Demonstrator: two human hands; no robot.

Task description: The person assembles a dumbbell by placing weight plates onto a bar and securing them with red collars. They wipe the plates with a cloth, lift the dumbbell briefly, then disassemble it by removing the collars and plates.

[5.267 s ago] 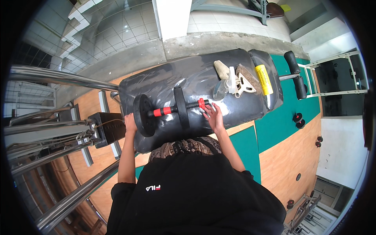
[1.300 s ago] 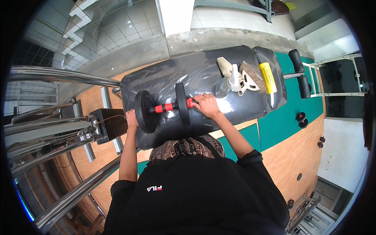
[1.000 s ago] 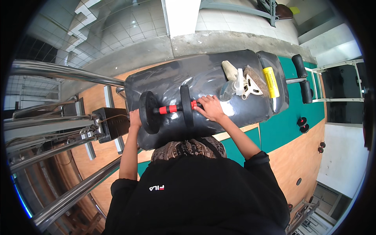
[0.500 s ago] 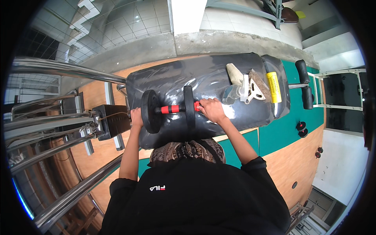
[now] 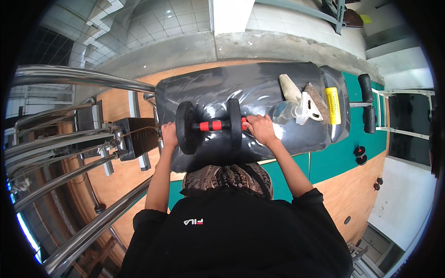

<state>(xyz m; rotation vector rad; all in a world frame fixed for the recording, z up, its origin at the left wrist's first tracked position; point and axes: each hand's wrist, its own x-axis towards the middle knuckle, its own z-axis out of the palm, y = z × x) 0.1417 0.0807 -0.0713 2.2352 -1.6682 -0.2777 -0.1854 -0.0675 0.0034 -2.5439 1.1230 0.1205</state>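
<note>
A dumbbell (image 5: 211, 125) with two black plates and a red-and-black grip lies crosswise on a padded black bench (image 5: 204, 161) wrapped in shiny plastic. My left hand (image 5: 168, 134) is closed at the dumbbell's left end, against the outer side of that plate; its fingertips are partly hidden. At the other end, my right hand (image 5: 262, 129) pinches the red screw collar (image 5: 244, 123) just outside the right plate.
Farther right on the bench lie a clear spray bottle (image 5: 283, 113) with a white trigger head, a brush (image 5: 317, 98), a pale cloth (image 5: 289, 87) and a yellow tube (image 5: 332, 105). Chrome machine bars (image 5: 83, 78) run along the left. Small dumbbells (image 5: 360, 155) sit on the floor at right.
The whole view has shifted a little, so the bench and its contents appear farther right. Both hands keep their places at the dumbbell's ends, with the right fingers slightly changed around the collar.
</note>
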